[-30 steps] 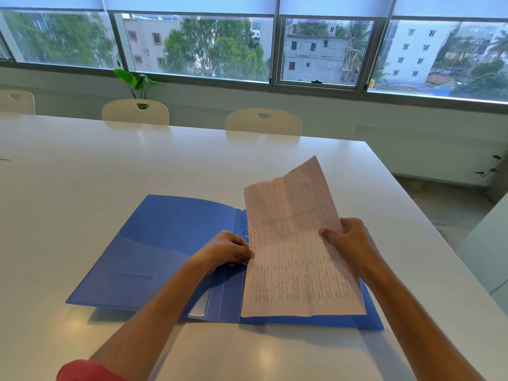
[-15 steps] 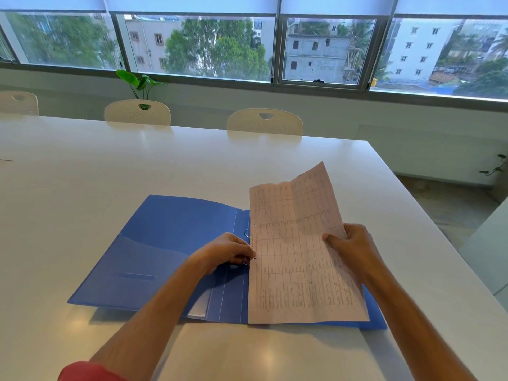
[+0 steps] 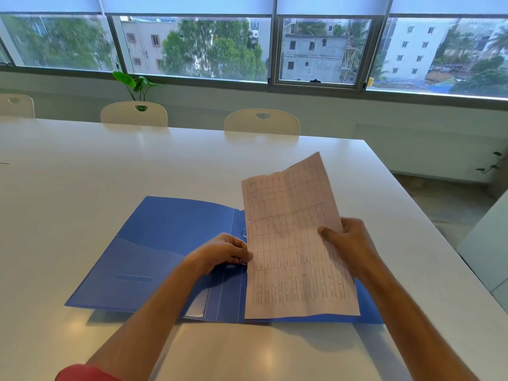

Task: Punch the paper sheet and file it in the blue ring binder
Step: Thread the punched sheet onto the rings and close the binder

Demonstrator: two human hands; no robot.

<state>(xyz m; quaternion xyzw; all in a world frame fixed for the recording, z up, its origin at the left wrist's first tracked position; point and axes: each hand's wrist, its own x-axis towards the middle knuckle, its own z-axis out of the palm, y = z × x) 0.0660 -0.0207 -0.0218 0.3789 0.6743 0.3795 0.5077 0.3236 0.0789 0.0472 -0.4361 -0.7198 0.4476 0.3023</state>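
**Threading a punched sheet onto binder rings**

At centre frame, on the white counter (image 3: 82, 188), the blue ring binder (image 3: 165, 243) lies open and flat, its inside pocket toward the lower left. A pink paper sheet (image 3: 291, 243), printed with a grid, stands tilted over the binder's right half, its far corner lifted toward the upper right. Its left edge sits against the upper ring (image 3: 244, 232) and lower ring (image 3: 243, 261) beside the spine. The right hand (image 3: 349, 246) grasps the sheet's right margin, thumb on the face. The left hand (image 3: 222, 251) is curled at the lower ring, fingertips pinching the sheet's edge there; whether the ring is open cannot be resolved. Good practice: keep the margin parallel to the spine, align each hole over its prong, then lower the sheet without tearing.
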